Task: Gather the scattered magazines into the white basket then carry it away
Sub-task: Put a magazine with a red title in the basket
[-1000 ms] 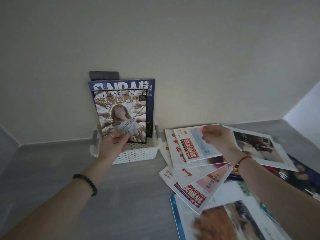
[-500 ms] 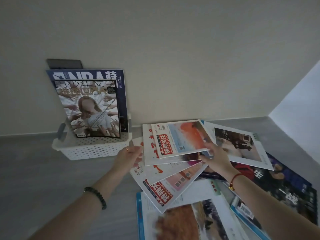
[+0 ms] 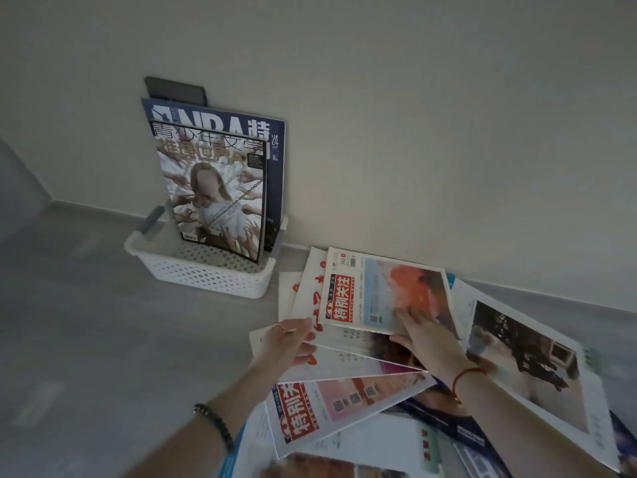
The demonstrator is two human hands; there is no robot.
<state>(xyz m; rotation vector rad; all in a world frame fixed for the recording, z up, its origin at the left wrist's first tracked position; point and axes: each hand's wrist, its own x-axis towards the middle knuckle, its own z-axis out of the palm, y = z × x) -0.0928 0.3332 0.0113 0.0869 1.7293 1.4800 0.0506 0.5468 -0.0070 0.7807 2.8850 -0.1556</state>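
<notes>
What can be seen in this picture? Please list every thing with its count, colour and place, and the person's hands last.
white basket: one, white, on the floor against the wall, left.
upright magazines: two, a pale cover in front of a dark blue one, standing in the basket.
dark grey flat thing: one, behind them; unclear what it is.
scattered magazines: several, mostly white and red, overlapping on the floor, right; exact count unclear.
top magazine: one, white with an orange picture, uppermost of the fan.
floor: grey.
wall: beige.
left hand: dark bead bracelet; rests on the fan's left edge.
right hand: red cord; fingers flat on the top magazine.
</notes>
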